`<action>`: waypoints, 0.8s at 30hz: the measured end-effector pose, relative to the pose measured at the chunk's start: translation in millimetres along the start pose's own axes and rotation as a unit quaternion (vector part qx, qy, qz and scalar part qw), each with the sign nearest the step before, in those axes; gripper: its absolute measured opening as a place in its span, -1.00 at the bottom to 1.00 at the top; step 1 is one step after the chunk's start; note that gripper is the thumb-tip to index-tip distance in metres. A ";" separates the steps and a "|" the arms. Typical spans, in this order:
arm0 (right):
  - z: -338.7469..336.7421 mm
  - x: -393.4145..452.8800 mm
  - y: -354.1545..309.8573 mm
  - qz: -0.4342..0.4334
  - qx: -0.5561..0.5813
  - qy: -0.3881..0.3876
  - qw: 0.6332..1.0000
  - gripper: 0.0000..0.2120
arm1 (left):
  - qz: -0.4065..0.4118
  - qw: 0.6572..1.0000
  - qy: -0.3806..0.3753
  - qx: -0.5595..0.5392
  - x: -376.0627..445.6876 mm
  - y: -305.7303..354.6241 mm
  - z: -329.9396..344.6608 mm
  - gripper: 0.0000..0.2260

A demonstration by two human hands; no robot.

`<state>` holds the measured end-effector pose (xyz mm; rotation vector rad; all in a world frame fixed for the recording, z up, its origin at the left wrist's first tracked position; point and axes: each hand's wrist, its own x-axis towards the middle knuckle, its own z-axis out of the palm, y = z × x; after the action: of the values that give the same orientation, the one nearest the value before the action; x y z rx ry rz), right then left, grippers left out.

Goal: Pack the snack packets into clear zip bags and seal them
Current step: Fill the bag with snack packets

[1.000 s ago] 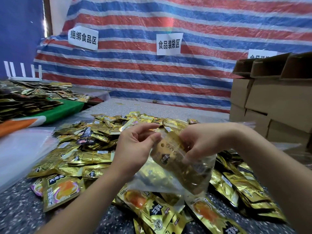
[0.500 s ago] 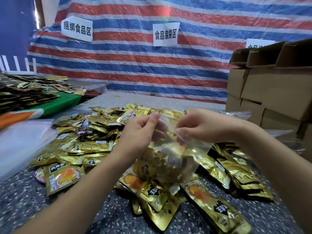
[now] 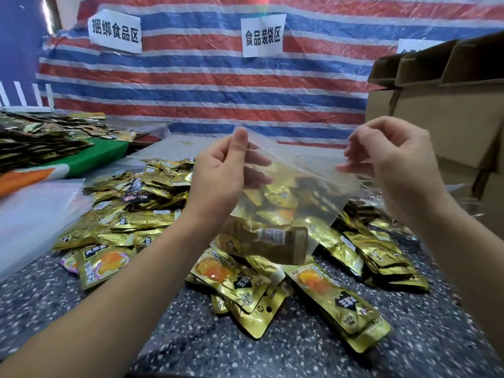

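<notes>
A clear zip bag point(image 3: 297, 170) hangs in the air between my hands, above the pile. My left hand point(image 3: 223, 173) pinches its upper left corner, thumb in front. My right hand point(image 3: 392, 159) pinches the upper right edge with curled fingers. A gold snack packet point(image 3: 267, 242) lies at the bottom of the bag, tilted. Many loose gold snack packets point(image 3: 141, 214) are heaped on the speckled table point(image 3: 300, 347) under and around the bag.
Cardboard boxes point(image 3: 447, 118) are stacked at the right. A sheet of clear plastic bags point(image 3: 35, 214) lies at the left, beside a green cloth point(image 3: 101, 156) with more packets. A striped tarp point(image 3: 218, 85) with paper signs hangs behind.
My hands rose and drew apart, stretching the bag's top edge wide. The packet slid down to the bottom of the bag.
</notes>
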<state>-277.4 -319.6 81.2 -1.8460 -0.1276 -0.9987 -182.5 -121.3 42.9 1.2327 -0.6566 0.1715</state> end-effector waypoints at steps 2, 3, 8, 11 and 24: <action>-6.9 -4.4 7.2 0.071 -0.138 0.000 0.988 -0.76 | 0.012 1.000 0.013 -0.006 0.7 1.2 -0.5 -0.68; -10.4 -8.4 12.0 0.110 -0.247 -0.060 0.961 -0.75 | 0.016 1.000 0.019 -0.006 0.9 1.1 -0.3 -0.68; -5.6 -50.4 31.7 0.257 -0.491 -0.430 0.713 -0.55 | 0.015 0.999 0.037 -0.013 0.0 -2.9 3.5 -0.68; -2.3 -63.2 43.6 0.282 -0.519 -0.477 0.651 -0.28 | 0.006 0.999 0.043 -0.025 -2.4 -2.8 5.9 -0.68; -14.2 -51.5 63.7 0.344 -0.281 -0.392 0.806 -0.53 | 0.060 0.996 0.054 -0.024 9.8 20.5 0.8 -0.69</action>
<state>-288.1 -346.0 3.2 -2.4684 0.3724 0.3228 -184.4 -117.1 65.2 1.1304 -0.6377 0.3184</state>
